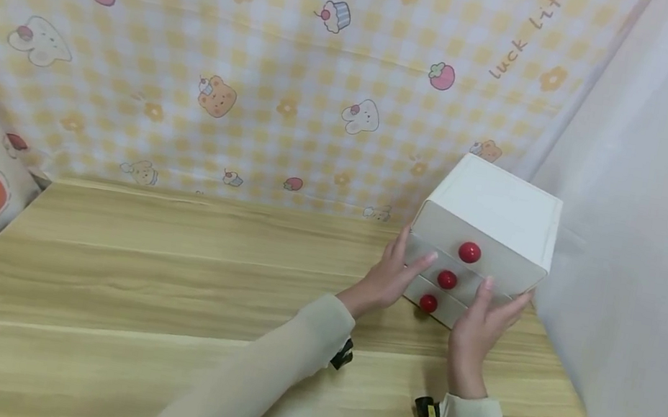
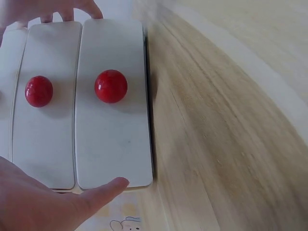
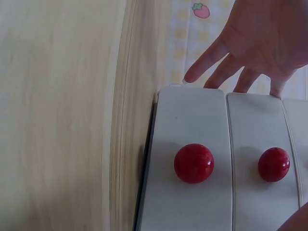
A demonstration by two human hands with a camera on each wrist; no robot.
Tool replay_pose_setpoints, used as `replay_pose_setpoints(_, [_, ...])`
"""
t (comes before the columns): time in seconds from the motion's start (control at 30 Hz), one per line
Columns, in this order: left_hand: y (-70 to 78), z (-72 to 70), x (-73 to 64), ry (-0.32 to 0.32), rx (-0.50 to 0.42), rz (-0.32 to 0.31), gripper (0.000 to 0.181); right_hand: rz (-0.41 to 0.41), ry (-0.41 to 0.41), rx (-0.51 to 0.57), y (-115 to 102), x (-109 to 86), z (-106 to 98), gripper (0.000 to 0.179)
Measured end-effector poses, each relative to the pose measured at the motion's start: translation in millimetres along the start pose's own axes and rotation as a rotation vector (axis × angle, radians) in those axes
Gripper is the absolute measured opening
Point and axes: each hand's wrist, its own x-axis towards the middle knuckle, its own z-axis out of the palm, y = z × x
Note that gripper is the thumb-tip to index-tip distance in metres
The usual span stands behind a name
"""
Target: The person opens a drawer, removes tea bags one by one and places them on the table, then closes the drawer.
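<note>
A white three-drawer box (image 1: 494, 208) with round red knobs stands at the right back of the wooden table, its front turned toward me at an angle. My left hand (image 1: 387, 275) rests on its left side, thumb near the front and fingers spread straight against the side edge. On the opposite side is my right hand (image 1: 481, 327), with its thumb in front of the drawers and its fingers extended along the right side. In the left wrist view, the bottom drawer's red knob (image 2: 111, 86) lies between the two hands. The far sides of the box are hidden.
The wood-grain table (image 1: 122, 262) spreads out to the left and in front. Behind it hangs a yellow checked cloth (image 1: 291, 63) with cartoon prints. A white curtain (image 1: 651, 237) runs close along the right side of the box.
</note>
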Motion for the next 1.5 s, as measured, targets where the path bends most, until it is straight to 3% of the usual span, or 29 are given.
replay_pose_setpoints(0.2, [0.9, -6.3, -10.0, -0.014, -0.005, -0.009, 0.085, 0.020, -0.030, 0.011, -30.1, -16.0, 2.5, 0.079])
replay_pose_setpoints(0.6, [-6.0, -22.6, -31.0, 0.001, 0.027, -0.031, 0.088, -0.007, -0.074, -0.013, 0.7, -7.7, 10.3, 0.077])
replay_pose_setpoints(1.07, [-10.7, -40.7, -57.6, 0.046, 0.078, -0.048, 0.089, -0.054, -0.174, 0.013, -0.7, -22.0, 18.5, 0.075])
replay_pose_setpoints(1.5, [-17.5, -63.2, -83.1, 0.065, 0.056, -0.050, 0.096, -0.120, -0.279, -0.017, -4.3, -40.7, 27.1, 0.078])
